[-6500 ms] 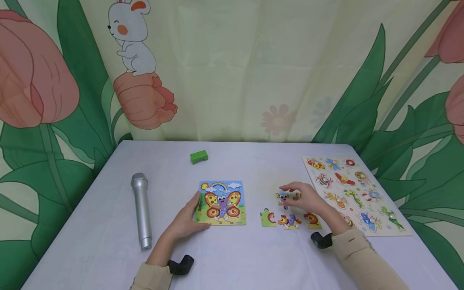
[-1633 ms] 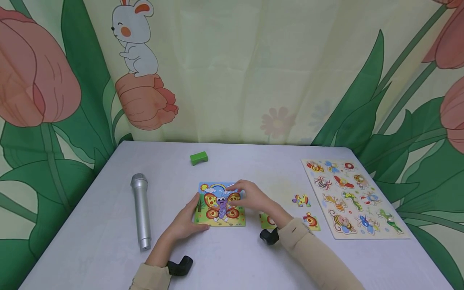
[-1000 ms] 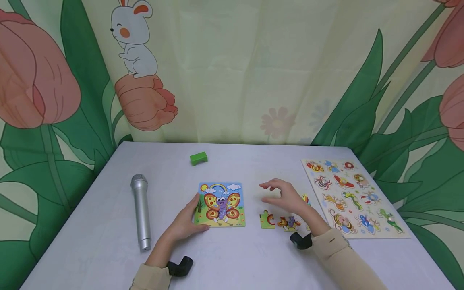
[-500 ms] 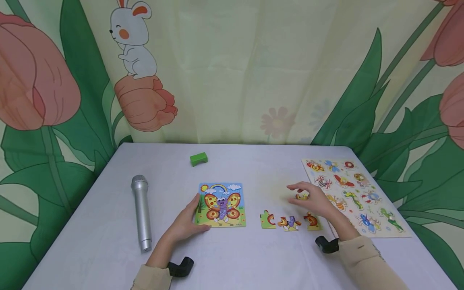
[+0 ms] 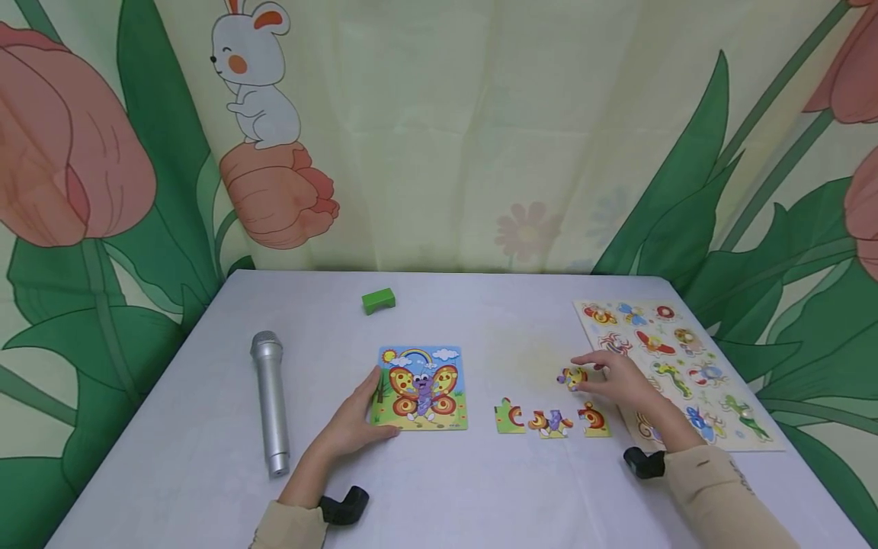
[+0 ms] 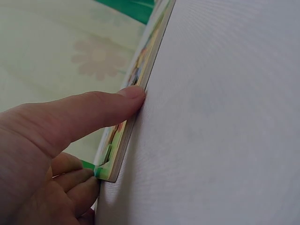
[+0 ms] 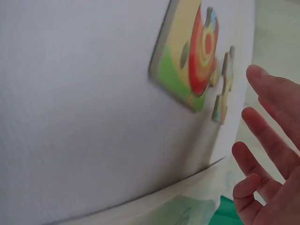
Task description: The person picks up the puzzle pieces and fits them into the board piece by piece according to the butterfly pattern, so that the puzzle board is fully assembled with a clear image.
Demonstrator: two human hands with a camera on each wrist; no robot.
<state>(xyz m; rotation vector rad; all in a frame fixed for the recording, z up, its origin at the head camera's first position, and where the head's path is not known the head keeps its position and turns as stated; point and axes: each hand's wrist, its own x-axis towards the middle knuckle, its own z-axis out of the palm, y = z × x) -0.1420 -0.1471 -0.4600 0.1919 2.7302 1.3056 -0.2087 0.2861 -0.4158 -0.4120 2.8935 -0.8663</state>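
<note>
The square butterfly puzzle lies flat on the table. My left hand holds its lower left corner, with the thumb against the near edge and the fingers at the left side. A small loose piece lies to the right, and my right hand hovers beside it with thumb and index finger apart. In the right wrist view, the fingers of my right hand are spread beside that piece and grip nothing. Nearer me are a green corner piece, a middle piece and a spiral piece.
A silver microphone lies at the left. Behind the puzzle is a green block. An insect picture board lies at the right under my forearm. A printed curtain hangs behind the white table.
My right hand has moved from the puzzle's upper right area back to the loose piece at the right. The piece seen earlier in its fingers is no longer there. My left hand stays at the puzzle.
</note>
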